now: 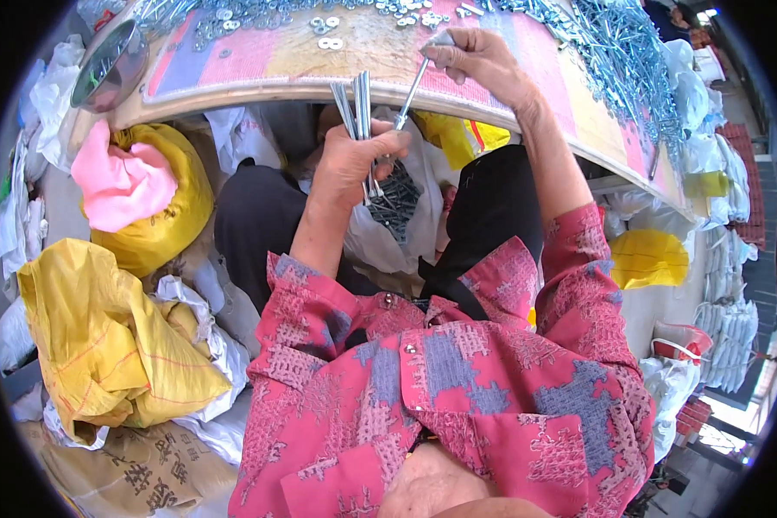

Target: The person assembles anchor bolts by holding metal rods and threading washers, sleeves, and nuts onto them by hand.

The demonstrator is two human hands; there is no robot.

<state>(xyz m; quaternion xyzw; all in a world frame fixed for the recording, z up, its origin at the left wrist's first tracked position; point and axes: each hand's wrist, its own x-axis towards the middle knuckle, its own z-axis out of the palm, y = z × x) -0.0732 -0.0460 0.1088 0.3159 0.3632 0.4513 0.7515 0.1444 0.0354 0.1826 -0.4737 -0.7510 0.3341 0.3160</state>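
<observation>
"What's in the head view's left hand point(360, 155)?"

"It's closed around upright metal rods point(362, 99), above a white bag point(373, 245)."

"And the right hand point(479, 65)?"

"Pinching a slanted rod point(414, 86) by its top at the table point(298, 59) edge; its lower end seemingly meets the left fingers."

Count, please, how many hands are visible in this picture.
2: the left hand grips a bundle of metal rods; the right hand pinches a single rod near its upper end.

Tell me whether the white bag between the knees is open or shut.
Open: the white bag gapes at the top, and many bolts show inside it.
</observation>
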